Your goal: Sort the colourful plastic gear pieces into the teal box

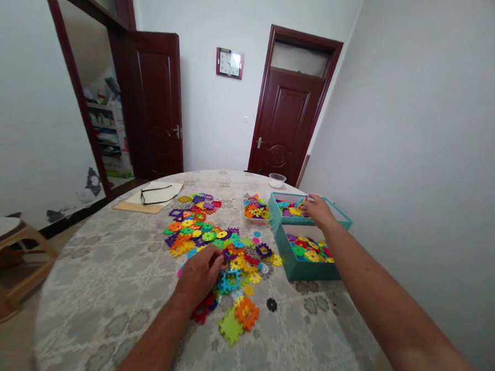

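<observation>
My left hand (pixel 200 274) rests on a spread-out pile of colourful plastic interlocking pieces (pixel 208 235), some round and notched, others square. Its fingers are curled in among the pieces, and what they hold, if anything, is hidden. My right hand (pixel 316 209) reaches over the back part of a teal box (pixel 312 270), fingers pinched on a small light-blue plastic piece (pixel 301 201). Both parts of the box contain more coloured pieces. Close to my left wrist lie an orange square piece (pixel 246 313) and a lime-green one (pixel 230 326).
Left of the box stands a clear tub (pixel 257 221) of small coloured pieces. A clear bowl (pixel 277 179) sits near the far edge. Black-framed glasses (pixel 157 202) lie on a pale board at the left. A dark round piece (pixel 272 304) lies apart on the patterned tablecloth (pixel 123 280).
</observation>
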`<action>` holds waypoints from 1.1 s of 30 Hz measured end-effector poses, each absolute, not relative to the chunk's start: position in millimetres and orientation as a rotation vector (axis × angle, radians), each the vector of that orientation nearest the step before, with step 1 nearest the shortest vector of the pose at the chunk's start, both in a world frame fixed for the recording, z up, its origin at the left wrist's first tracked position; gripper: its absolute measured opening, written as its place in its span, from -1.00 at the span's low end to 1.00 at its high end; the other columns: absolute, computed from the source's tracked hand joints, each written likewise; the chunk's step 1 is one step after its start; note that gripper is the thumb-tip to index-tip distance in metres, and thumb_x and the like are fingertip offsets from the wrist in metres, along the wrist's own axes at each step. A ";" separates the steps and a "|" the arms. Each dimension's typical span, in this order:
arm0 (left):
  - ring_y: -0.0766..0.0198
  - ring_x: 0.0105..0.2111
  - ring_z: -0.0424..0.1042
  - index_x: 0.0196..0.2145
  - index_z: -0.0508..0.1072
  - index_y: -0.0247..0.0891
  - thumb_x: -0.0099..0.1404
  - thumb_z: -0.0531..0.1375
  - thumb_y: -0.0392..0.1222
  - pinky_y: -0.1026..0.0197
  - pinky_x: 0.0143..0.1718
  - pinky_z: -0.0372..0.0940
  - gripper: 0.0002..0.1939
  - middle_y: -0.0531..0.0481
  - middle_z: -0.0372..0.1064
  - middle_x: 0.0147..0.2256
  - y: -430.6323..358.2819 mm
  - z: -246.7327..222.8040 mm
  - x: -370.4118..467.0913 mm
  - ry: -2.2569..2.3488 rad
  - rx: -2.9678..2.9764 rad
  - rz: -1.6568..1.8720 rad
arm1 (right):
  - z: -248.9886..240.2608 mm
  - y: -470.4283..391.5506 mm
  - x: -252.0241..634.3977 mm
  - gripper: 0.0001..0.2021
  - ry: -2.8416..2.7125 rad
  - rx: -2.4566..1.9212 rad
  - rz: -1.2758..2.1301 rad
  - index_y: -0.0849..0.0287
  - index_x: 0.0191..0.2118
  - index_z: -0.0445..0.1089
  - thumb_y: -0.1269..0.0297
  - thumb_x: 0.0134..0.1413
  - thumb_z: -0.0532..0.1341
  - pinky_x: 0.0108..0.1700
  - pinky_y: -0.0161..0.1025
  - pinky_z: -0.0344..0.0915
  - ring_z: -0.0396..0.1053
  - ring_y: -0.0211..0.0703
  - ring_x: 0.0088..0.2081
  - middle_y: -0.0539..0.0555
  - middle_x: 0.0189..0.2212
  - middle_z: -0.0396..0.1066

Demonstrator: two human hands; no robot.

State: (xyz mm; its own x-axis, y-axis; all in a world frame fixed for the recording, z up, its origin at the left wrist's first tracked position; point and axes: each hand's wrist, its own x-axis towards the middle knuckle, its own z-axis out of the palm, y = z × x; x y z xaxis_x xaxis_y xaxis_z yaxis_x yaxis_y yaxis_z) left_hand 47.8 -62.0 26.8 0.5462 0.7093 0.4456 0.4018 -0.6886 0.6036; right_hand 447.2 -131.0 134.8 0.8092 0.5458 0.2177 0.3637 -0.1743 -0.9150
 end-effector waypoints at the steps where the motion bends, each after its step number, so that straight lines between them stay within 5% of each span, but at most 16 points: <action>1: 0.15 -0.29 0.49 -0.27 0.44 -0.16 0.46 0.06 -0.07 0.15 -0.20 0.29 -0.78 0.00 0.50 -0.32 -60.6 25.5 47.5 0.912 2.367 0.966 | 132.0 -134.0 447.3 -0.39 -0.698 -1.786 0.161 0.30 0.28 0.29 0.43 0.07 0.23 -0.39 -0.33 0.49 0.56 -0.17 -0.32 0.28 -0.02 0.54; 5: 0.15 -0.30 0.49 -0.26 0.43 -0.17 0.47 0.06 -0.09 0.16 -0.21 0.29 -0.80 -0.02 0.50 -0.31 -57.3 21.3 46.1 0.926 2.435 0.998 | 115.2 -156.0 422.8 -0.48 -0.785 -1.740 0.097 0.21 0.20 0.41 0.35 0.07 0.21 -0.25 -0.30 0.53 0.57 -0.12 -0.12 0.25 0.18 0.45; 10: 0.17 -0.32 0.47 -0.24 0.43 -0.18 0.47 0.09 -0.14 0.18 -0.24 0.27 -0.85 -0.02 0.49 -0.31 -60.2 18.8 47.5 0.936 2.506 0.987 | 88.1 -198.6 345.5 -0.67 -1.235 -1.724 0.273 0.18 0.00 0.52 0.14 0.24 0.18 -0.21 -0.16 0.52 0.57 -0.07 -0.24 0.15 -0.17 0.59; 14: 0.18 -0.33 0.45 -0.27 0.43 -0.19 0.44 0.13 -0.19 0.19 -0.27 0.26 -0.88 -0.02 0.49 -0.31 -62.7 20.2 50.1 0.963 2.517 0.952 | 72.3 -230.0 280.5 -0.76 -1.759 -1.775 0.321 0.12 -0.06 0.54 0.20 0.30 0.17 -0.11 -0.15 0.44 0.53 -0.09 -0.23 0.11 -0.20 0.58; 19: 0.17 -0.29 0.47 -0.27 0.43 -0.20 0.44 0.14 -0.22 0.18 -0.22 0.28 -0.89 -0.04 0.51 -0.30 -65.2 22.2 51.4 0.966 2.541 0.958 | 54.3 -249.4 230.7 -0.75 -2.021 -1.810 0.373 0.12 0.05 0.46 0.30 0.35 0.15 0.04 -0.11 0.39 0.51 -0.08 -0.12 0.17 -0.06 0.53; 23: 0.16 -0.27 0.48 -0.24 0.44 -0.21 0.44 0.14 -0.22 0.17 -0.21 0.30 -0.90 -0.04 0.52 -0.28 -66.1 23.0 50.5 0.971 2.555 0.945 | 40.6 -253.5 215.3 -0.50 -2.056 -1.996 0.366 0.15 0.26 0.32 0.18 0.24 0.29 0.19 0.00 0.33 0.39 0.11 0.16 0.29 0.18 0.36; 33: 0.15 -0.23 0.49 -0.22 0.46 -0.21 0.46 0.12 -0.21 0.17 -0.17 0.33 -0.87 -0.07 0.51 -0.27 -64.9 21.1 50.6 0.951 2.529 0.953 | 39.7 -256.8 220.1 -0.49 -2.040 -1.871 0.362 0.10 0.30 0.21 0.29 0.26 0.17 0.17 -0.02 0.34 0.36 0.06 0.11 0.23 0.13 0.28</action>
